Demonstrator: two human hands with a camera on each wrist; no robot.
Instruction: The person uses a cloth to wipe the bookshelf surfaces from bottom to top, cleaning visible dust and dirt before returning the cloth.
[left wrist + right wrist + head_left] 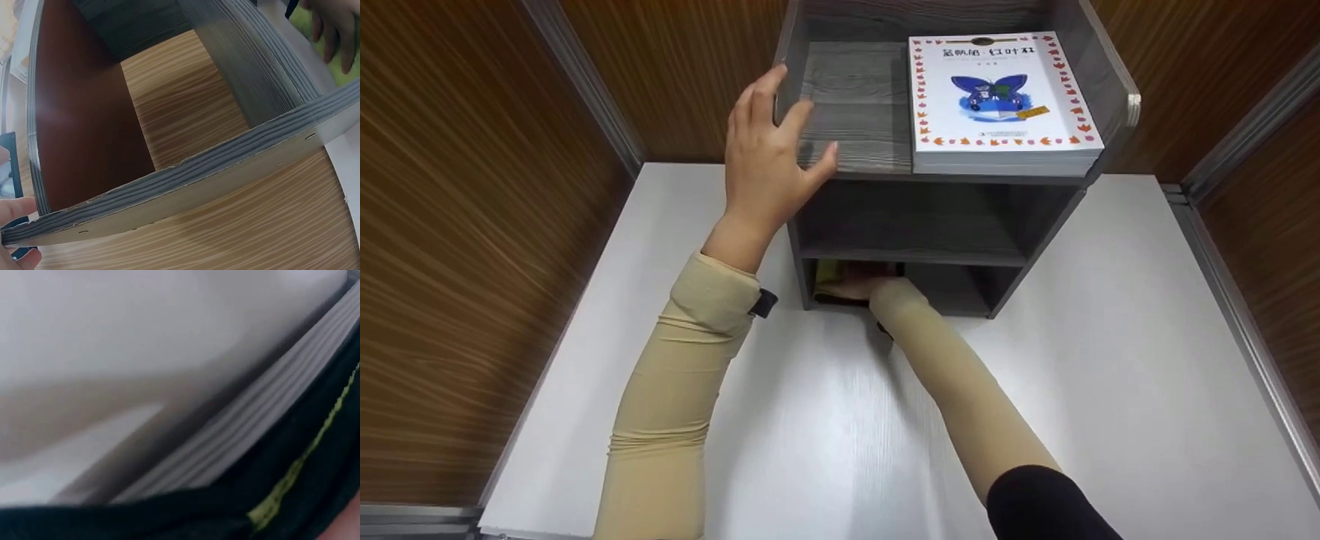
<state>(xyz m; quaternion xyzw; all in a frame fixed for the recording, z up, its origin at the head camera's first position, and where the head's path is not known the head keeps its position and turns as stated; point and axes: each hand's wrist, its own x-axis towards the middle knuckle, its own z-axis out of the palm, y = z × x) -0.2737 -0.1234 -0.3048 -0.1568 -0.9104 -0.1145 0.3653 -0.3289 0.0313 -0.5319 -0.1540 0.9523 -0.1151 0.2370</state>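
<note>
My left hand (765, 150) is at the upper left side panel of a grey wooden shelf unit (911, 255). In the left wrist view, its fingers (16, 210) lie on both sides of the panel's edge. My right hand (851, 288) reaches into the bottom compartment, partly hidden by the wrist and the board above. There it rests on a flat yellow-green thing with a dark border (829, 270); the left wrist view shows the right hand's fingers (332, 34) lying fairly straight on its green surface. A dark edge with yellow-green stitching (292, 472) fills the right wrist view's lower right; its kind is unclear.
A stack of white books (1005, 94) with a blue butterfly cover lies on the top shelf, at the right. The unit stands on a white table (810, 435). Brown wood-grain walls (472, 225) with metal frames rise around it.
</note>
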